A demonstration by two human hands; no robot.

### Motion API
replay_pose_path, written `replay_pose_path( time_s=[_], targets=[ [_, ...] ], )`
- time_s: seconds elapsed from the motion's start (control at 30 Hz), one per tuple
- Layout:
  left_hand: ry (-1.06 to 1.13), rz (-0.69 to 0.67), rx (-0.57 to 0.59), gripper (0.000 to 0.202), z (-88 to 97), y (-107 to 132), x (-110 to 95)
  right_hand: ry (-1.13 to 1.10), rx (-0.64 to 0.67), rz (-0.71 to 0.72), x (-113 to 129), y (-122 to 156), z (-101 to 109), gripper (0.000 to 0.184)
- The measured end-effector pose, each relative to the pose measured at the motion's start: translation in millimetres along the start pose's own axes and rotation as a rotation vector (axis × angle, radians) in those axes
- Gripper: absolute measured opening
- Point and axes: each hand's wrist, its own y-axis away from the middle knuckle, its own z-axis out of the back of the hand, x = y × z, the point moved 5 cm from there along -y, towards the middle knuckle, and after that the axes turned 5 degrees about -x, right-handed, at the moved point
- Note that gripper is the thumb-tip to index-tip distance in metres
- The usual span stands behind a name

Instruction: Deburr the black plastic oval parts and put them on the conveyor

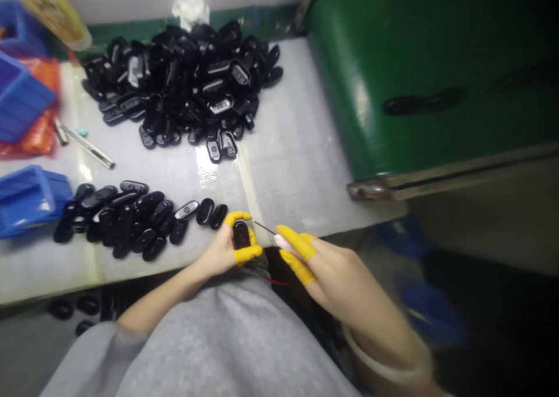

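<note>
My left hand (227, 247), with yellow finger cots, is closed around a small black oval casing (240, 236) that looks like a key fob shell. Its thumb and fingers grip the casing by the edges, just off the table's front edge. To the right, my right hand (312, 262), also in yellow finger cots, pinches a thin tool (266, 228) with a slim dark shaft and a whitish handle. The shaft's tip points left towards the casing, a small gap away. Beside my left hand, several similar casings (212, 212) lie on the table.
A large heap of black casings (183, 77) covers the table's back, and a smaller pile (126, 216) lies front left. Blue bins (32, 199), an orange bag (41, 106) and a pen (89, 146) are at left. A green padded surface (419, 53) stands at right.
</note>
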Motion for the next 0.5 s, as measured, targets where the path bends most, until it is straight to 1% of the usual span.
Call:
replay_pose_path(
  time_s=[0.07,0.13,0.3,0.37,0.5],
  targets=[
    [0.0,-0.029,0.014,0.06,0.9,0,1,0.001,-0.028,-0.027,-1,4,3,0.035],
    [0.013,-0.04,0.019,0.059,1.1,-1,1,-0.015,-0.019,-0.048,-3,6,3,0.035],
    [0.051,0.027,0.029,0.065,0.4,-3,0,-0.044,0.05,-0.107,-7,8,-6,0.037],
    [0.076,0.043,0.028,0.069,1.4,-4,-1,-0.044,0.048,-0.108,-7,7,-7,0.038],
    [0.088,0.023,0.025,0.072,4.2,-5,-5,-0.045,0.039,-0.089,-5,6,-8,0.039]
  ],
)
